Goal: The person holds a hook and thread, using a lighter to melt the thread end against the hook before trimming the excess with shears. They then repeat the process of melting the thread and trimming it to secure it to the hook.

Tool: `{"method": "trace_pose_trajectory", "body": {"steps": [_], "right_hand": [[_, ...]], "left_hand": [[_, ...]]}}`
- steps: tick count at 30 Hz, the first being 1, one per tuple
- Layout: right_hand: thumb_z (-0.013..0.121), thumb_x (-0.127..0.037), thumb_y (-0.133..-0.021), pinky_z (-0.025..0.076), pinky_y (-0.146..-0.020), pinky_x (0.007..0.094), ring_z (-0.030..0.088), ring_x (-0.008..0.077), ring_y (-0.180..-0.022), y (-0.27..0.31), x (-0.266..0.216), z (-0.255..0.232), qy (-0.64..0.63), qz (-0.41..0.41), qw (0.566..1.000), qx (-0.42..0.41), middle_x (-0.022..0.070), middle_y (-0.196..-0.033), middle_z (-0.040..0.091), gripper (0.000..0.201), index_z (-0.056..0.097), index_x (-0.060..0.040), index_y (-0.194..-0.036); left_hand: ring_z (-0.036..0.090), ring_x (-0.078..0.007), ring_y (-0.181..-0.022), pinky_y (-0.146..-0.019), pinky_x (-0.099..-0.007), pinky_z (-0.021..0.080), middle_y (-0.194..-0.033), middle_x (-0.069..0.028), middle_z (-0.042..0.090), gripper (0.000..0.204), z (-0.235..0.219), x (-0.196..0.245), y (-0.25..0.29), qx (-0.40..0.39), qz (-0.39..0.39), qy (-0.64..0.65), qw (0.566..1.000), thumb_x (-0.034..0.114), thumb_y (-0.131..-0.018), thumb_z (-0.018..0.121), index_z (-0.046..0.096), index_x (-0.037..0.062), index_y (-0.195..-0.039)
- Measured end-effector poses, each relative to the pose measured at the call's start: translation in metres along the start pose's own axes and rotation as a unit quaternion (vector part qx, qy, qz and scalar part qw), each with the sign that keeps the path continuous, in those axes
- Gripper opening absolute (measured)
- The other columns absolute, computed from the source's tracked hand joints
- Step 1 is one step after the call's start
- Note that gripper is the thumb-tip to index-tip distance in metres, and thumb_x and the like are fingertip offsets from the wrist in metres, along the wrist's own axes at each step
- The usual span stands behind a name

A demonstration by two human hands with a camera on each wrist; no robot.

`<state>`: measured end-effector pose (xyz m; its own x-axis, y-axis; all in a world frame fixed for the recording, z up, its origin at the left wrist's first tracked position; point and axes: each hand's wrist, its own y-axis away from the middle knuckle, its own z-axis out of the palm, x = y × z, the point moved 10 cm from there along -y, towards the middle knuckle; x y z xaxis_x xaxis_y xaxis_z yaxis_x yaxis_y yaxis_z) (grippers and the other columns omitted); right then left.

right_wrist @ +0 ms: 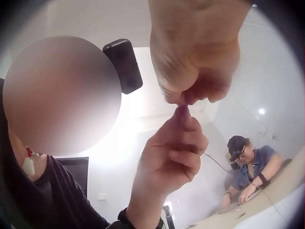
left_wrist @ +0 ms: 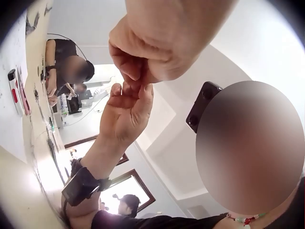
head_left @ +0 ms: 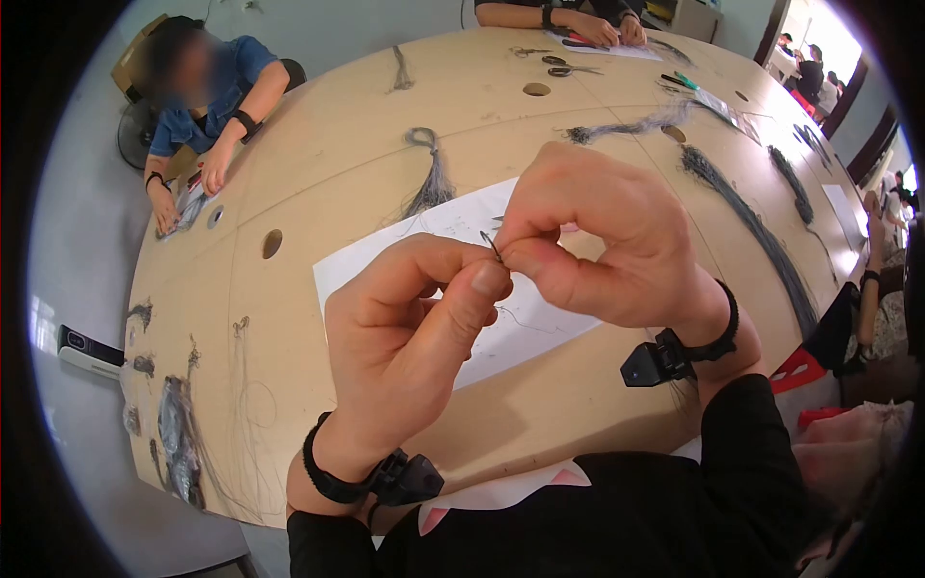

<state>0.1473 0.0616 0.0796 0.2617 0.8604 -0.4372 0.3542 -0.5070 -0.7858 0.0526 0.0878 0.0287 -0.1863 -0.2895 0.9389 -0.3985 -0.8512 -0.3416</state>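
Note:
A small dark hook-like piece [head_left: 491, 245] stands up between the fingertips of both hands, above a white paper sheet [head_left: 525, 342]. My left hand [head_left: 409, 323] pinches its lower end between thumb and forefinger. From the right, my right hand [head_left: 612, 236] pinches at the same spot, its fingertips meeting the left ones. A thin dark thread [head_left: 530, 323] shows over the paper below the hands. In the left wrist view the right hand [left_wrist: 125, 117] reaches up to the left hand [left_wrist: 157, 47]; the piece itself is hidden in both wrist views.
Bundles of grey strands [head_left: 431, 183] lie beyond the paper, with a long bundle [head_left: 752, 226] at the right. Scissors [head_left: 568, 67] lie near the far edge. Loose threads and a grey plastic bag [head_left: 178, 438] are at the left. Other people sit around the table [head_left: 318, 125].

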Motion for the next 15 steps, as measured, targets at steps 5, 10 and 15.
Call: {"method": "trace_pose_trajectory", "body": {"steps": [5, 10, 15], "right_hand": [[0.051, 0.004, -0.064, 0.038, -0.05, 0.0238, 0.045, 0.0152, -0.056, 0.002, -0.009, 0.003, 0.075, -0.054, 0.996, 0.014, 0.0044, -0.065, 0.049, 0.011, 0.048, -0.0034, -0.072], [0.05, 0.003, -0.065, 0.037, -0.049, 0.0243, 0.043, 0.0158, -0.055, 0.003, -0.006, 0.002, 0.082, -0.049, 0.995, 0.033, 0.0038, -0.065, 0.046, 0.01, 0.047, -0.0031, -0.072], [0.057, -0.003, -0.065, 0.039, -0.055, 0.0312, 0.047, 0.024, -0.063, 0.009, 0.039, 0.021, 0.156, 0.04, 0.985, -0.058, 0.0085, -0.067, 0.047, 0.01, 0.048, -0.0024, -0.07]], "left_hand": [[0.048, -0.0051, -0.057, -0.046, -0.0152, 0.037, -0.072, -0.0036, 0.055, 0.009, 0.001, -0.003, 0.0, -0.004, 0.01, 0.0, 1.0, 0.008, -0.078, 0.055, 0.055, -0.0016, -0.08], [0.051, -0.0061, -0.059, -0.043, -0.0155, 0.038, -0.074, -0.0048, 0.057, 0.012, -0.004, -0.004, 0.0, 0.026, -0.009, 0.011, 1.0, 0.011, -0.078, 0.056, 0.055, -0.0009, -0.08], [0.05, -0.0083, -0.054, -0.038, -0.0156, 0.035, -0.07, -0.007, 0.056, 0.012, -0.013, 0.001, 0.0, 0.058, 0.003, 0.028, 0.998, 0.012, -0.079, 0.053, 0.054, 0.0008, -0.083]]}}
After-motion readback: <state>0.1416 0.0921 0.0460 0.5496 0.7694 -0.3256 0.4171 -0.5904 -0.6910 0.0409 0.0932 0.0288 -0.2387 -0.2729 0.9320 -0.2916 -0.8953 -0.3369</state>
